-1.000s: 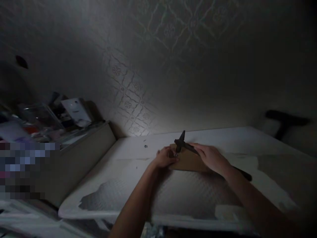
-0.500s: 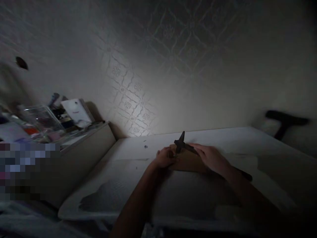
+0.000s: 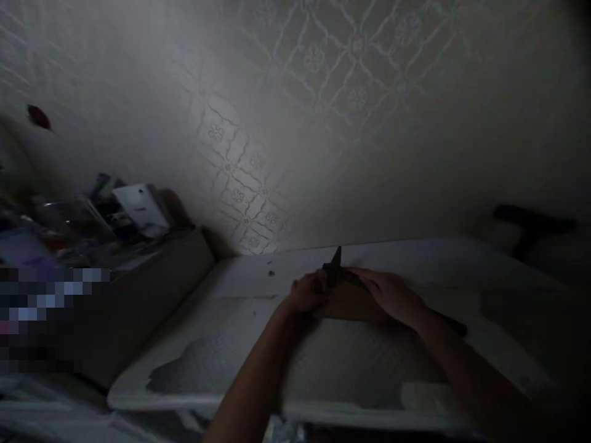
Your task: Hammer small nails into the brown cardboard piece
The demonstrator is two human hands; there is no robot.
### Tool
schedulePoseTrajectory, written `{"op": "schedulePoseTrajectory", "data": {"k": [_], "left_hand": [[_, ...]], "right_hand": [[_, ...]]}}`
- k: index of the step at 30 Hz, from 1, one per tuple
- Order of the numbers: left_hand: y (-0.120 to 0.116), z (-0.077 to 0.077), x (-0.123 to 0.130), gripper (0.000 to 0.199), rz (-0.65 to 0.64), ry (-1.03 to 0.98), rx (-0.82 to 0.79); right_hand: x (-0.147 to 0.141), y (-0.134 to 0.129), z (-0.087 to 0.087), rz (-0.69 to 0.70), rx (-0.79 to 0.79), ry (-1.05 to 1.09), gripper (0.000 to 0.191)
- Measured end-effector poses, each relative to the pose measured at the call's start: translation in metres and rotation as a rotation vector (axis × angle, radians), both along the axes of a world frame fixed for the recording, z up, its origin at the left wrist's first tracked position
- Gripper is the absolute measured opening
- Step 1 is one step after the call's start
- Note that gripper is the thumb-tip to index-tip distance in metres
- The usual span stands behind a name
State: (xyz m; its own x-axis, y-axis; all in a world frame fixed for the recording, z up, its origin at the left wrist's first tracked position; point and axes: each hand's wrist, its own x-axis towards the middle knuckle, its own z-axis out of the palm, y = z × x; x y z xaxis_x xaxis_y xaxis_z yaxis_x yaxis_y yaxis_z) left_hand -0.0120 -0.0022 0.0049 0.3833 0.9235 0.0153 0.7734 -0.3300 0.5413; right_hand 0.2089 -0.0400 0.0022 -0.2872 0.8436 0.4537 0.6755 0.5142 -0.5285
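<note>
At far left, a dark red shape [image 3: 39,117] is showing against the patterned wall [image 3: 351,166]. Below it, a white box [image 3: 142,206] is leaning among dim clutter on a cabinet [image 3: 170,280]. Right of this, a small object [image 3: 271,273] is lying on the white table [image 3: 231,280]. The person's left hand [image 3: 308,292] is resting at the left edge of a flat brown piece [image 3: 355,303] on the table, fingers curling inward; whether they are pinching anything cannot be told. The hammer [image 3: 333,272] is holding its head over the piece's upper left, just beside those fingers; contact is remaining unclear in poor light. The right hand [image 3: 394,295] is closing around the handle, whose end is projecting past the wrist. At far right, a dark T-shaped object [image 3: 530,223] is standing well apart.
</note>
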Motion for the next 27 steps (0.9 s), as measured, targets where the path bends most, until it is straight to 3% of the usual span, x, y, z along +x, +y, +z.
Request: {"op": "schedulePoseTrajectory", "data": {"k": [27], "left_hand": [[-0.0005, 0.0003, -0.0005, 0.036, -0.002, -0.002, 0.005]], "right_hand": [[0.0013, 0.0011, -0.0026, -0.033, 0.013, -0.009, 0.038]]}}
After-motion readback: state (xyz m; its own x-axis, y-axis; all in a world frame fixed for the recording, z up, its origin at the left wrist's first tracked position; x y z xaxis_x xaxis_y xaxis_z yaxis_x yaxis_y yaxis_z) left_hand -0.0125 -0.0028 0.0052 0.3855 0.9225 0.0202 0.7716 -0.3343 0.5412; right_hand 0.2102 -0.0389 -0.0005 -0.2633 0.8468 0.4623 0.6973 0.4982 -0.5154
